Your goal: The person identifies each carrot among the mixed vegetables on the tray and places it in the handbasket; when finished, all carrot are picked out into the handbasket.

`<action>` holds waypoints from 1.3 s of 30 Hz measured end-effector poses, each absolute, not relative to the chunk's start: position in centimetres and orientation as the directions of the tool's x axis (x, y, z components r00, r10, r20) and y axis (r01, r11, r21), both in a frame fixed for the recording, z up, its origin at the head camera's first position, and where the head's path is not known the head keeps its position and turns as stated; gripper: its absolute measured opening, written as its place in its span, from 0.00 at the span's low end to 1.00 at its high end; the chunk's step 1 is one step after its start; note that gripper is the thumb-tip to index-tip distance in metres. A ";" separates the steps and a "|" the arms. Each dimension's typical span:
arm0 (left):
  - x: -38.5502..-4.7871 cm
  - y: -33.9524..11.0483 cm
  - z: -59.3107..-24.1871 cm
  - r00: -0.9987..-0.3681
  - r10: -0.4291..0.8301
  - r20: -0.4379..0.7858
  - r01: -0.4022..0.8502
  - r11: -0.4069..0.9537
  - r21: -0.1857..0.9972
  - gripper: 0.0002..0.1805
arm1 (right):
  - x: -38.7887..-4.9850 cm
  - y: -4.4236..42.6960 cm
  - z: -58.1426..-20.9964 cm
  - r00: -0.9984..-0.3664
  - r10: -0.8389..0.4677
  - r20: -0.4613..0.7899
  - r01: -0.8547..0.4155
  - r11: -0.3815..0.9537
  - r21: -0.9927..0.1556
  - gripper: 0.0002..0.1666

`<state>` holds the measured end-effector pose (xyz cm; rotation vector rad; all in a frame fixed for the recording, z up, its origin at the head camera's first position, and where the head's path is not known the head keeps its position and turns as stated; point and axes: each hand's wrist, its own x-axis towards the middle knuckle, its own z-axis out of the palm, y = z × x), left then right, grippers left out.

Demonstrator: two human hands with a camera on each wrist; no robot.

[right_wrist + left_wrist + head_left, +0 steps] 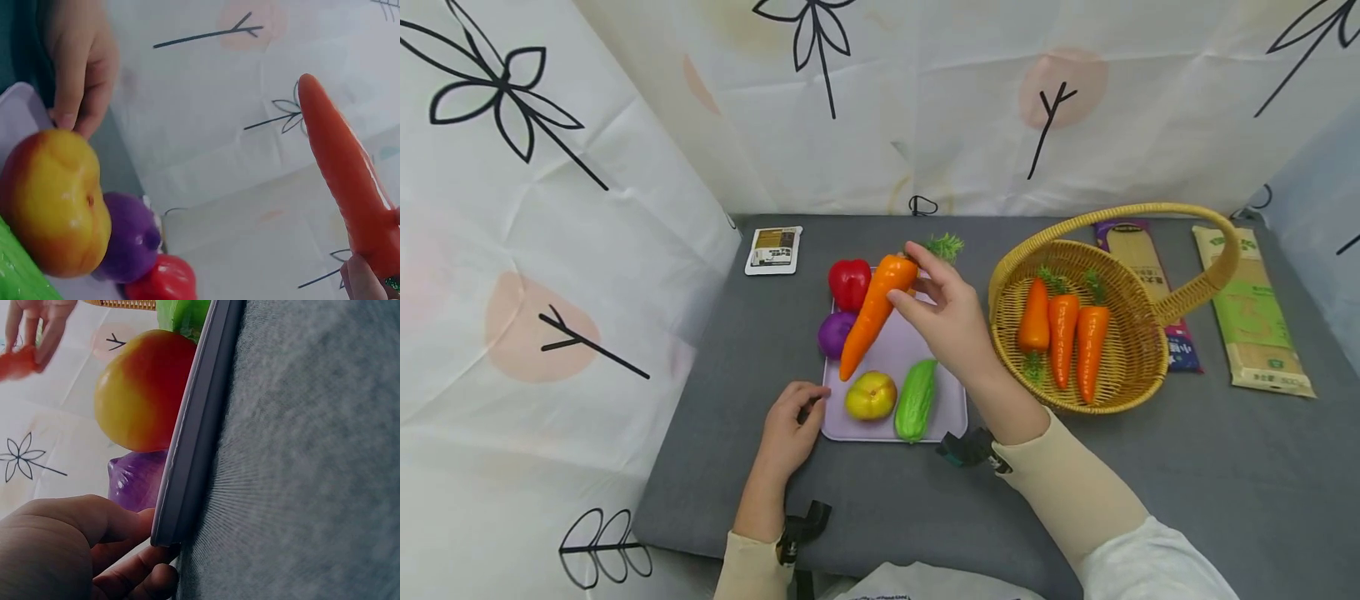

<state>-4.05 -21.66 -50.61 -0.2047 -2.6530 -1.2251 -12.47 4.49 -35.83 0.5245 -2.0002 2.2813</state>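
My right hand (947, 321) pinches a large orange carrot (874, 312) near its leafy top, holding it tilted above a lilac tray (880, 431). In the right wrist view the carrot (340, 169) stands apart from the other produce. At the tray's left edge my left hand (792, 425) grips the rim, thumb above and fingers below in the left wrist view. On the tray lie a yellow-red peach (871, 396) and a green cucumber (917, 402). A purple onion (835, 335) and a red bell pepper (850, 284) sit along its left side, partly behind the carrot.
Right of the tray stands a wicker basket (1123, 367) with a tall handle, holding several carrots (1063, 333). Two noodle packets, one purple (1183, 346) and one green (1255, 308), lie beyond it. A small white packet (773, 250) lies at the back left. Patterned cloth walls surround the table.
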 end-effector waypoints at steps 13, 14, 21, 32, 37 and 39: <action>-3.9 -21.6 -50.5 -0.957 0.054 0.284 0.256 0.613 0.747 0.09 | -8.4 6.5 -33.2 -0.914 -0.084 0.397 -0.358 -0.294 -0.886 0.37; -3.9 -21.6 -50.5 -0.957 0.052 0.284 0.256 0.613 0.748 0.09 | -8.1 6.7 -33.1 -0.914 -0.075 0.399 -0.360 -0.301 -0.883 0.36; -3.9 -21.6 -50.6 -0.960 0.044 0.275 0.243 0.616 0.750 0.09 | -6.3 8.7 -32.7 -0.909 0.000 0.416 -0.389 -0.354 -0.850 0.34; -4.1 -21.8 -50.5 -0.957 0.054 0.285 0.256 0.618 0.743 0.09 | -5.7 11.7 -34.4 -0.846 0.273 0.458 -0.532 -0.376 -0.759 0.24; -4.0 -21.6 -50.4 -0.963 0.051 0.264 0.237 0.625 0.744 0.09 | -6.0 13.3 -35.4 -0.827 0.358 0.434 -0.555 -0.390 -0.735 0.23; -3.9 -21.6 -50.4 -0.966 0.049 0.255 0.228 0.628 0.744 0.09 | -6.3 14.0 -35.9 -0.825 0.382 0.415 -0.550 -0.382 -0.743 0.22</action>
